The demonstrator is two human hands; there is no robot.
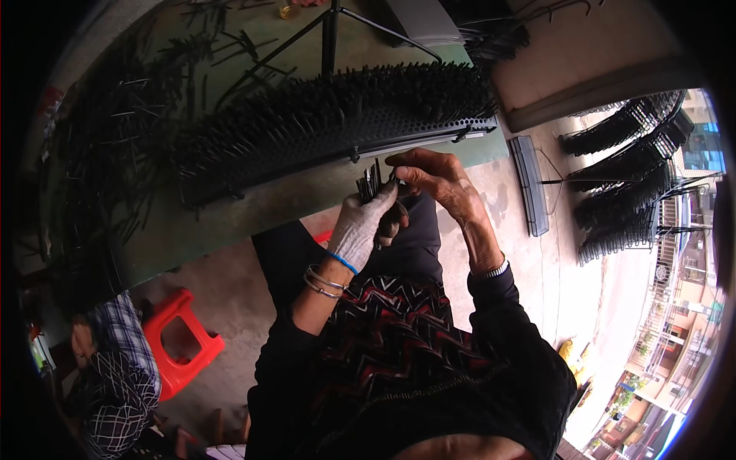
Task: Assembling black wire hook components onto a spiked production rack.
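My left hand (368,220) wears a white knit glove with bare fingertips showing. It is closed around a bundle of thin black strips (368,182) that stick up above the thumb. My right hand (438,178), bare, meets it from the right, thumb and index finger pinched close to the left thumb; what they hold is too small to make out. Just beyond both hands lies a long black perforated bar (307,149), packed along its far side with upright black strips (345,96). A clip (355,154) sits on its near edge.
Loose black strips (130,107) are heaped on the green table (165,249) to the left. A black stand (330,38) rises behind the bar. A red stool (182,337) and a seated person's sleeve (126,337) are at lower left. Racked black pieces (621,169) stand at right.
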